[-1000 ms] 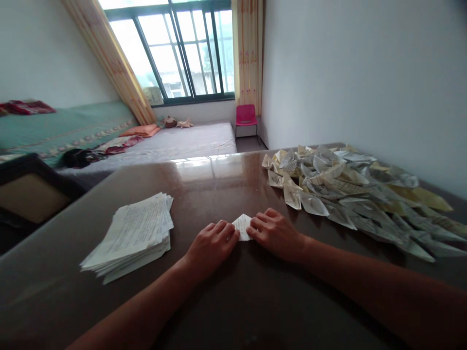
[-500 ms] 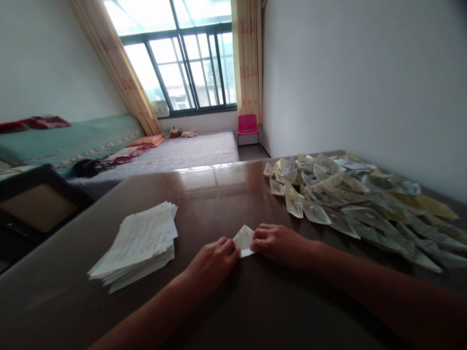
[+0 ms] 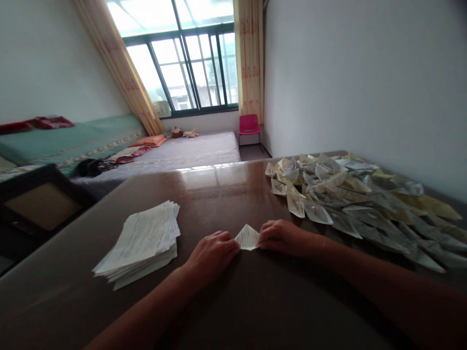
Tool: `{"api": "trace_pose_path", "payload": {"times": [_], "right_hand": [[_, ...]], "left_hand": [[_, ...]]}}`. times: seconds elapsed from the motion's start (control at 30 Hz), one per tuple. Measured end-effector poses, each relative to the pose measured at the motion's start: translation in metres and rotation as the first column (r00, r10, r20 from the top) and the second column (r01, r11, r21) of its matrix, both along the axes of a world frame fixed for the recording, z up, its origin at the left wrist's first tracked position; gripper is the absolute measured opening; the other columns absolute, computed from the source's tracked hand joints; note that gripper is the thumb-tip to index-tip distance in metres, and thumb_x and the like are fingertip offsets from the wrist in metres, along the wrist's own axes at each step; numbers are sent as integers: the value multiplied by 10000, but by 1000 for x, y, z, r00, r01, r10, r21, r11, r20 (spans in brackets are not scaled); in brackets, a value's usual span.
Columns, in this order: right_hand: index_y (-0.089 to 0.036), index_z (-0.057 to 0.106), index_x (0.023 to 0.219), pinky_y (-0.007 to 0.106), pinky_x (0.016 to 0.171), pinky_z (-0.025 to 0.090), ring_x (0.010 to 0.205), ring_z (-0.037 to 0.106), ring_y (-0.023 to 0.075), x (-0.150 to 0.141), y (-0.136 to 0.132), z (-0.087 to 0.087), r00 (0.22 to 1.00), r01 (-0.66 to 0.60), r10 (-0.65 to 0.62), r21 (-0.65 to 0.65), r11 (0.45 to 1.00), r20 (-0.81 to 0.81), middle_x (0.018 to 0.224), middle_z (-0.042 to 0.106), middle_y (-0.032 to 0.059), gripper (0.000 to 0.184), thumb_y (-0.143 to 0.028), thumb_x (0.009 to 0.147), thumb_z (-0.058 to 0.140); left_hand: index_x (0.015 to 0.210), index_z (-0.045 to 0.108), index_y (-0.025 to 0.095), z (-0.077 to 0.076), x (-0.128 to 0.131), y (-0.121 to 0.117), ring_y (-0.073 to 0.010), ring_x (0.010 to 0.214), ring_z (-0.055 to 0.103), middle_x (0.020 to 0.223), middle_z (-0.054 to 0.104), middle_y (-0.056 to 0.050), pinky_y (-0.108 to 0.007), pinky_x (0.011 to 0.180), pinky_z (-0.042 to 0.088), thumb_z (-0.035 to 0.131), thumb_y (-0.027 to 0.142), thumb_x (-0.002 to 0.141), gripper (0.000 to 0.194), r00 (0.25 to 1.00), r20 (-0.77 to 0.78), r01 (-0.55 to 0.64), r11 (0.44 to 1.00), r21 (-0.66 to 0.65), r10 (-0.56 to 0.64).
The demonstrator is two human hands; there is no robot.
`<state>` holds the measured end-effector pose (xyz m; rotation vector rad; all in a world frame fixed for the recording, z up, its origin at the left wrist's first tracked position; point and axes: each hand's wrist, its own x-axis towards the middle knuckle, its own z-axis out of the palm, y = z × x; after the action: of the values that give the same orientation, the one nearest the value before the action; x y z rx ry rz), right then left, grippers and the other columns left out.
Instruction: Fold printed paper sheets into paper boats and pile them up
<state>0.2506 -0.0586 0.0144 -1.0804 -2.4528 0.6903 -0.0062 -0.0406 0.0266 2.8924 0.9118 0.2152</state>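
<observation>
A small folded sheet of printed paper [image 3: 247, 237] lies on the brown table between my hands, its peak pointing away from me. My left hand [image 3: 218, 248] pinches its left corner with the fingers closed. On the other side, the fingers of my right hand [image 3: 279, 236] are closed on the right corner. The fingertips of both hands partly cover the corners. To the left of my left hand sits a stack of printed paper sheets [image 3: 146, 238], its edges uneven.
Many folded paper boats [image 3: 328, 189] are heaped on the right of the glossy table [image 3: 219, 194], against the wall. Beyond the table are a bed [image 3: 204, 148], a pink chair [image 3: 249, 125] and a window. A dark cabinet [image 3: 40, 209] stands at the left.
The paper's lower edge, which hung as a pale flap, now looks folded into a shallow point. My hands have spread slightly apart at its corners.
</observation>
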Motion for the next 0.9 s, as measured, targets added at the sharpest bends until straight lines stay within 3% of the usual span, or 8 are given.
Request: {"api": "trace_pose_path", "payload": {"times": [0.2,0.53,0.9], "right_hand": [[-190,727,899,241,746,452,802,633,147,-3,2,-10,989,129,-132,-52,990,-65,878,711,33,188,-297,882,573],[-154,720,905,223,671,438,748,628,145,2,5,-5,980,153,-172,-185,971,-95,821,716,24,209,-294,856,573],[-168,673,893,221,629,392,688,616,132,-3,3,-9,942,336,-335,-65,940,17,772,693,20,123,-254,842,601]], "left_hand": [[894,700,227,-1,-2,6,-126,806,618,877,662,-8,-213,739,458,448,298,940,266,993,93,-60,989,-137,73],[970,695,244,0,-1,9,-167,877,664,972,726,-4,-234,749,455,450,289,918,254,974,109,-173,960,-220,201],[999,638,254,-14,2,17,-156,724,650,907,724,14,-248,656,405,428,358,918,247,952,90,-268,938,-219,293]]}}
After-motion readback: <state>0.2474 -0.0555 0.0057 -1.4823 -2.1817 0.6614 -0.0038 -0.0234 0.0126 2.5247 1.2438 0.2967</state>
